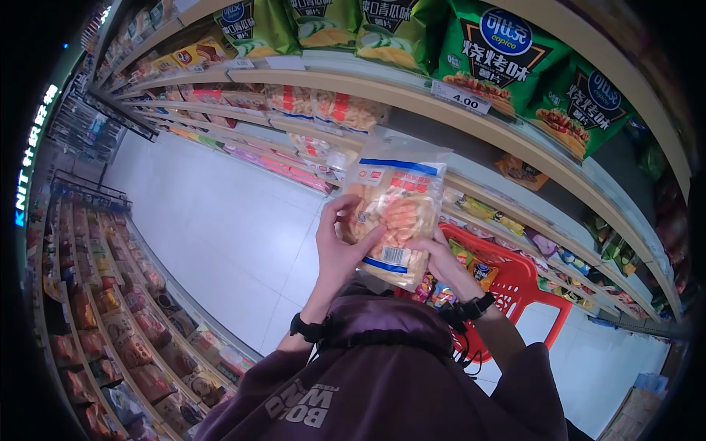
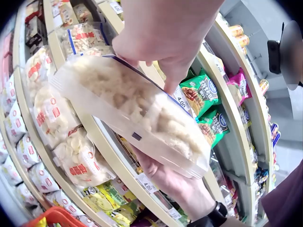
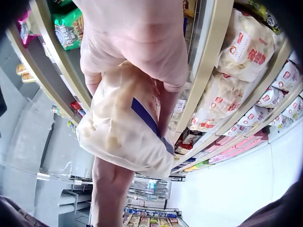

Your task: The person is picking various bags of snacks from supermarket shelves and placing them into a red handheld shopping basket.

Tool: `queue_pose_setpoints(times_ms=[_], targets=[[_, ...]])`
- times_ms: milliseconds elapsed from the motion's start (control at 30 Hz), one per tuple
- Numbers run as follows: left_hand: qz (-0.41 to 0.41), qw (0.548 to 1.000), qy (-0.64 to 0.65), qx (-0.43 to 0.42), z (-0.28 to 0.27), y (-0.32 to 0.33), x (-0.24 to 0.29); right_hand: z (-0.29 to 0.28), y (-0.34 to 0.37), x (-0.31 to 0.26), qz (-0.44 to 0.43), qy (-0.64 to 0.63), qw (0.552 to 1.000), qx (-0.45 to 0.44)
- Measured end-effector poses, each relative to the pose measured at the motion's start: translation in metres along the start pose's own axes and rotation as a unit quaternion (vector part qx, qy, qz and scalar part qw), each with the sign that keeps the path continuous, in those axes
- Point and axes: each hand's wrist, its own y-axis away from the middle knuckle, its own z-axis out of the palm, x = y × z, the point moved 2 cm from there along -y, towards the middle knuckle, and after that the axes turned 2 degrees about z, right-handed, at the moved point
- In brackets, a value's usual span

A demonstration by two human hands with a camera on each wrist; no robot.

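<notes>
Both hands hold a clear bag of pale puffed snacks (image 1: 403, 209) with blue bands and red print in front of the body. My left hand (image 1: 340, 239) grips its left side, thumb across the front. At the lower right edge, my right hand (image 1: 440, 259) pinches the bag with the thumb on the front. In the left wrist view the bag's plain pale side faces up, between the left hand (image 2: 163, 35) above and the right hand (image 2: 173, 184) below. Seen from the right wrist, the right hand (image 3: 135, 45) straddles the bag, its fingers partly hidden.
A red shopping basket (image 1: 526, 275) with several snack packets (image 1: 482, 273) inside is beside the right forearm. Shelves of green chip bags (image 1: 500, 55) and similar puffed-snack bags (image 1: 346, 106) rise ahead. Another shelf row (image 1: 121, 323) stands at left, across the white floor (image 1: 213, 228).
</notes>
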Motion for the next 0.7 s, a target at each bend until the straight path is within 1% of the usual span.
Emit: queue_pose_setpoints(times_ms=[67,100,133,167,200,233,333,367,433,467,533,633,700], targets=[[0.057,0.995,-0.079,0.039,-0.002,-0.003,0.006,-0.012,0.001,0.006,0.018,-0.042,0.999,0.013],[0.041,0.994,-0.098,0.006,-0.004,-0.003,0.0,-0.014,0.003,0.005,0.026,-0.061,0.998,0.012],[-0.047,0.998,-0.013,-0.038,-0.007,-0.003,-0.006,-0.016,0.004,0.004,0.034,-0.081,0.996,0.012],[-0.134,0.985,0.071,-0.083,-0.009,-0.004,-0.01,-0.018,0.005,0.003,0.026,-0.081,0.996,-0.002],[-0.22,0.955,0.154,-0.127,-0.01,-0.005,-0.013,-0.02,0.005,0.001,0.019,-0.082,0.996,-0.015],[-0.276,0.915,0.235,-0.175,-0.013,-0.007,-0.011,-0.021,0.006,0.0,0.011,-0.082,0.996,-0.03],[-0.288,0.884,0.299,-0.214,-0.018,0.0,-0.026,-0.024,0.004,-0.002,0.028,-0.058,0.998,-0.01],[-0.304,0.879,0.31,-0.198,-0.019,0.001,-0.028,-0.022,0.004,-0.006,-0.009,-0.005,1.0,0.006],[-0.283,0.9,0.288,-0.165,-0.017,0.0,-0.029,0.003,0.005,-0.024,-0.082,0.102,0.991,0.038],[-0.272,0.91,0.276,-0.147,-0.016,-0.001,-0.03,0.005,0.004,-0.025,-0.098,0.164,0.98,0.062],[-0.258,0.917,0.269,-0.141,-0.013,-0.003,-0.028,0.008,0.002,-0.026,-0.125,0.285,0.945,0.104],[-0.255,0.921,0.26,-0.139,-0.013,-0.004,-0.022,0.01,-0.002,-0.027,-0.118,0.197,0.972,0.059],[-0.256,0.921,0.26,-0.138,-0.014,-0.005,-0.022,0.01,-0.003,-0.028,-0.122,0.184,0.974,0.049]])
